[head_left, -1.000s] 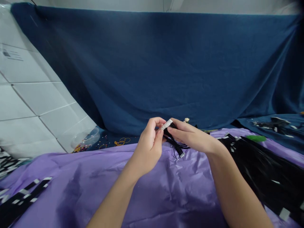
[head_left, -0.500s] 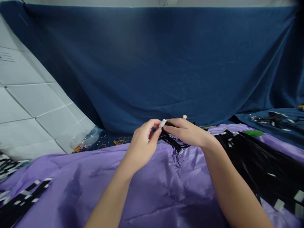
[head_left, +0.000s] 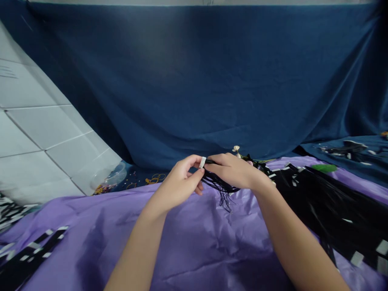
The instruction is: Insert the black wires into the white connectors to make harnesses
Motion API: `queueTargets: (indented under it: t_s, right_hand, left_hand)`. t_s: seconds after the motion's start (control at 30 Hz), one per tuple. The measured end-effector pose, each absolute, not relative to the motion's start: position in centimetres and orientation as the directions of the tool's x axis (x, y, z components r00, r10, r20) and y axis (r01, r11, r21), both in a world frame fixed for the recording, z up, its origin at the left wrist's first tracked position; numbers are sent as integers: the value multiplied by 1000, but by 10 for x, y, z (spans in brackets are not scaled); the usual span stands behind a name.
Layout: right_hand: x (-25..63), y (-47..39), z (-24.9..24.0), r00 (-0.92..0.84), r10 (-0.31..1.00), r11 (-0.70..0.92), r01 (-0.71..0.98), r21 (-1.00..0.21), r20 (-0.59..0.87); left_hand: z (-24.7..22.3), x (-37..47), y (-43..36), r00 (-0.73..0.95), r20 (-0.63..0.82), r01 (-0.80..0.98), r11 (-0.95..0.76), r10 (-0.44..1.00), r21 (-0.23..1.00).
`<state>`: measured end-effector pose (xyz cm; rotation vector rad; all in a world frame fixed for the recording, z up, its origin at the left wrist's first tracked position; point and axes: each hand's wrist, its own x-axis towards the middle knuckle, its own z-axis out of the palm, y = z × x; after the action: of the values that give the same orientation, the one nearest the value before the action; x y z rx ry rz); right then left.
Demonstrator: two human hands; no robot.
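Note:
Between my two hands is a bundle of thin black cords (head_left: pixel 216 182) with a white paper band (head_left: pixel 202 162) around its left end. My left hand (head_left: pixel 183 178) pinches the white band between thumb and index finger. My right hand (head_left: pixel 232 169) is closed over the cords just right of the band, its fingers pointing left. The loose cord ends hang below the right hand, over the purple sheet (head_left: pixel 188 246). Part of the bundle is hidden behind the right hand.
A large heap of black cords with white bands (head_left: pixel 333 210) covers the right side. More banded black strips (head_left: pixel 33 250) lie at left. A clear container (head_left: pixel 117 174) and yellow rubber bands (head_left: pixel 155 178) sit behind. Small pale flowers (head_left: pixel 236 149) and a green leaf (head_left: pixel 324 167) show beyond.
The white band has shifted slightly left and down and stands more upright. My right hand has moved a little left along the cords. More of the flowers shows.

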<state>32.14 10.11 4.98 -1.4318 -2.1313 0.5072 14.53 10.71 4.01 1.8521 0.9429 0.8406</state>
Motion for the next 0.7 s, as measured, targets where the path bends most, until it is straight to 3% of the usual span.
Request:
queueTargets:
  t_s: [0.27, 0.4, 0.57, 0.7]
  right_hand:
    - [326, 102, 48, -319, 923, 381, 696, -609, 213]
    - [331, 103, 49, -309, 897, 442, 596, -671, 317]
    - [346, 103, 52, 32, 816, 479, 520, -707, 577]
    - [350, 104, 52, 148, 816, 475, 376, -795, 558]
  left_hand:
    - [40, 148, 110, 430, 164, 168, -257, 888, 952]
    - [41, 148, 111, 353, 200, 129, -259, 914, 957]
    - [47, 141, 119, 99, 201, -111, -190, 975, 976]
    - [53, 135, 125, -30, 125, -350, -128, 992, 928]
